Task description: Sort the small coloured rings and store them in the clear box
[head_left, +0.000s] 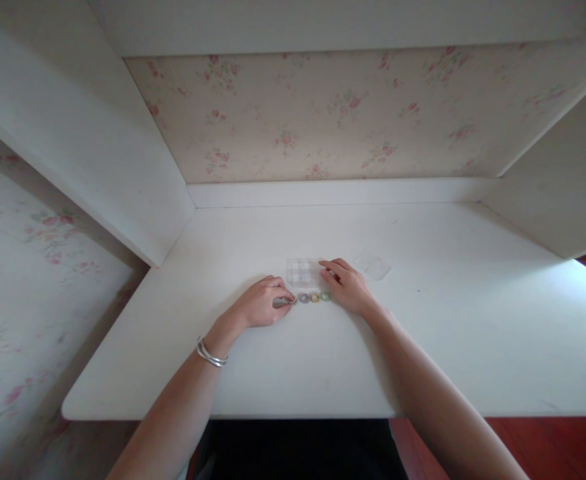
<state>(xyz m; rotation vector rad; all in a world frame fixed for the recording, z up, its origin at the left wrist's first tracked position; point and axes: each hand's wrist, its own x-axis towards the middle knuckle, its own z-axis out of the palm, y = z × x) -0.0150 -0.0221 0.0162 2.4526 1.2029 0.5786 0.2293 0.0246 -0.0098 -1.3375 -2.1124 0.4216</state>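
Note:
My left hand (265, 303) is on the left side of a short row of small rings, its thumb and index finger pinched on the end ring (293, 301). Beside it, in line, lie a greyish-purple ring (303, 298), a yellowish ring (315, 297) and a pale green ring (325, 296). Just behind the row is a clear plastic case (301, 272) with a grid of compartments. My right hand (347, 287) rests at the right edge of this case, index finger and thumb apart, touching or nearly touching it. What its other fingers do is partly hidden.
A clear, thin plastic piece (374, 265) lies behind my right hand. Everything is on a white desktop (273, 373) with a rounded front left corner. White panels (97, 133) stand at the sides, and a floral wall (297, 120) is at the back.

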